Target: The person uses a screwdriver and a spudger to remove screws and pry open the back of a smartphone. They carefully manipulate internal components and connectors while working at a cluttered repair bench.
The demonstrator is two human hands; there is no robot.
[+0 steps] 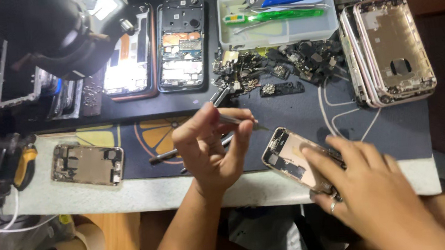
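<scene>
- The left hand (208, 147) had its fingers pinched shut on slim metal tweezers (232, 120), tips aimed at the opened phone (293, 159).
- The right hand (373, 187) lay with fingers spread over that gold-toned phone shell (its near end hidden), pressing it onto the dark mat (389, 124) at the table's front edge; it seemed more a flat hold than a grasp.
- Another stripped shell (87, 165) lay left; stacked rose-gold backs (392, 50) lay right, beside a heap of small black parts (281, 66).
</scene>
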